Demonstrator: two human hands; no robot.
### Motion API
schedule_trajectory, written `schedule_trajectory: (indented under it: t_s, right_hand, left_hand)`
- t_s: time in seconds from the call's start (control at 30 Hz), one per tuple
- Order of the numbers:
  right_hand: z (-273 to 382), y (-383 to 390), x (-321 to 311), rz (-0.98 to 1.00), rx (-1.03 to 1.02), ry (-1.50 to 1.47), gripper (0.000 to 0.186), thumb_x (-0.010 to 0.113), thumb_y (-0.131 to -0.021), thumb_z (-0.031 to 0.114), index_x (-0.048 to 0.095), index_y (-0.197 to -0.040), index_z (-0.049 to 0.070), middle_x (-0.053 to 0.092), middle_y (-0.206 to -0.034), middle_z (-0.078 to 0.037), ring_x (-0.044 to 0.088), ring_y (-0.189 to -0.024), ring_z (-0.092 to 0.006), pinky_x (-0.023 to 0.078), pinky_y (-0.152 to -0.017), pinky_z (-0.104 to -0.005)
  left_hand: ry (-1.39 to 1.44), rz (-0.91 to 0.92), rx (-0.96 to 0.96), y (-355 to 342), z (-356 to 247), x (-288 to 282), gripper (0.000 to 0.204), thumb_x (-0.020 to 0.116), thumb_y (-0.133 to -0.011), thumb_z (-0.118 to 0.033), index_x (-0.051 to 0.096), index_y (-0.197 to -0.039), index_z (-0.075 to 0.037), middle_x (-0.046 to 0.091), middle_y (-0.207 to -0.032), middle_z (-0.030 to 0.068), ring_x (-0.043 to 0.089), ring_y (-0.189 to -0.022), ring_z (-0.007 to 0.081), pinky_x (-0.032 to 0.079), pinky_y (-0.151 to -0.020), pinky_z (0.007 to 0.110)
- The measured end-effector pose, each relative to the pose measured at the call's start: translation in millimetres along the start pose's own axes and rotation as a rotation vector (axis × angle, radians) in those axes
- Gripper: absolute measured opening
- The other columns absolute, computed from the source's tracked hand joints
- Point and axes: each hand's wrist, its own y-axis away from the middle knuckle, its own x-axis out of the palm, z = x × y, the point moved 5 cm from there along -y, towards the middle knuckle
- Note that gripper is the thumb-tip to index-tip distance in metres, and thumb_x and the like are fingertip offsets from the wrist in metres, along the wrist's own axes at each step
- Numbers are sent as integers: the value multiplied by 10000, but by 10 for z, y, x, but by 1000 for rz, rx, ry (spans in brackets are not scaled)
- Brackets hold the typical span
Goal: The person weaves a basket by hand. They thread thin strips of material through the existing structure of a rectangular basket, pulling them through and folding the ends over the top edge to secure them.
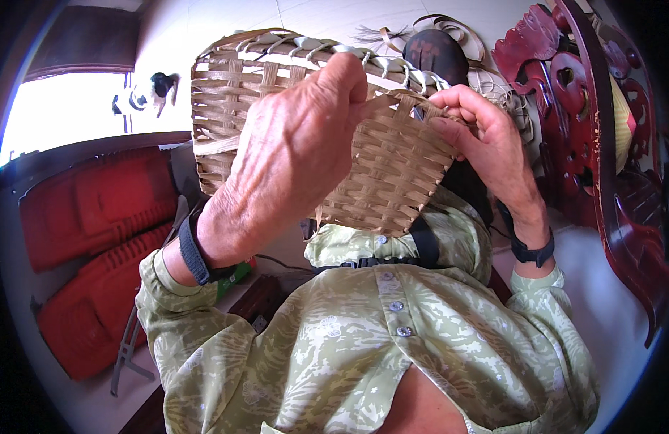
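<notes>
A tan basket [392,173], woven of flat strips, lies tilted against my lap. Pale binding [305,45] wraps along its far rim. Over the middle of the basket my left hand [295,134] is closed in a fist, its fingertips partly hidden. A thin tan strip [378,103] comes out from that fist toward the right rim. At the right upper corner my right hand [486,130] pinches the basket's edge between thumb and fingers. Whether it also holds a strip end there I cannot tell.
Loose strips [461,32] and a dark rounded thing [436,56] are beyond the basket. Carved dark-red wooden furniture [566,108] stands close on the right. Red moulded panels [96,210] and a thin metal frame [126,354] are at left. A black-and-white animal [157,90] is near the bright doorway.
</notes>
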Motion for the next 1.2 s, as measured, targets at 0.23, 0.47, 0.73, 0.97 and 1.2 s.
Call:
schedule_trajectory:
  t_s: [0.23,0.47,0.73,0.97,1.2]
  right_hand:
    - [-60,-12,-104,25,3,-53,179,599,-979,127,638,-1088,-9,678,-953,-10,623,-908,-65,503,-811,-221]
    - [-66,-47,-120,48,-33,-59,178,596,-982,128,647,-1090,-4,670,-942,7,582,-880,-44,474,-793,-201]
    - [-49,-60,10,5,-34,-86,189,625,-971,140,623,-1081,-13,636,-859,22,554,-816,-25,460,-749,-194]
    - [-50,-15,-14,-50,-5,-38,199,636,-962,152,626,-1091,0,621,-851,29,529,-790,-24,433,-689,-186]
    - [-100,8,-23,-52,25,-147,184,620,-966,140,612,-1099,13,612,-869,35,512,-786,-20,419,-682,-184]
  left_hand:
    - [-235,48,-48,351,308,-432,61,658,-907,-75,661,-949,-30,658,-762,102,625,-623,215,488,-588,317]
    - [-997,-663,-397,2348,1690,-2644,214,588,-984,-214,698,-1079,-56,721,-1003,83,693,-894,208,536,-768,330]
    - [-937,-626,-296,1500,1379,-2006,397,531,-1001,-375,625,-1276,-105,625,-1298,83,577,-1194,257,474,-956,383]
    - [-256,-254,87,388,318,-108,210,688,-882,-265,632,-933,-69,604,-794,60,570,-780,253,391,-790,391]
    - [-244,-193,29,465,401,-105,203,696,-870,-249,586,-907,-82,573,-819,65,559,-821,260,399,-785,389]
